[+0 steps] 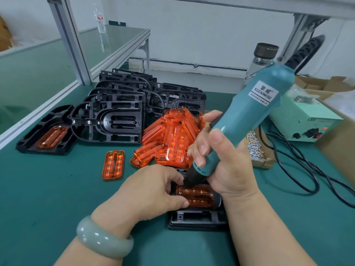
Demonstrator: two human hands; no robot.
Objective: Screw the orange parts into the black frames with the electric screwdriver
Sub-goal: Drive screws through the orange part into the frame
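Orange part (199, 197) sits in black frame (197, 220) at lower centre on the tabletop (57, 198), left hand (153, 189) pinching it steady against twisting, right hand (222, 166) gripping the screwdriver (249, 116) tip-down at its upper left corner.

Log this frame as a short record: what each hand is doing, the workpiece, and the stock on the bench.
Left hand: pinches the orange part at its left end
Right hand: grips the electric screwdriver, tip down on that part
Workpiece: the part sits in a black frame on the table
Stock: pile of orange parts; stack of black frames behind it
Far left: fitted frame holding an orange part
Loose: single orange part; screws at right
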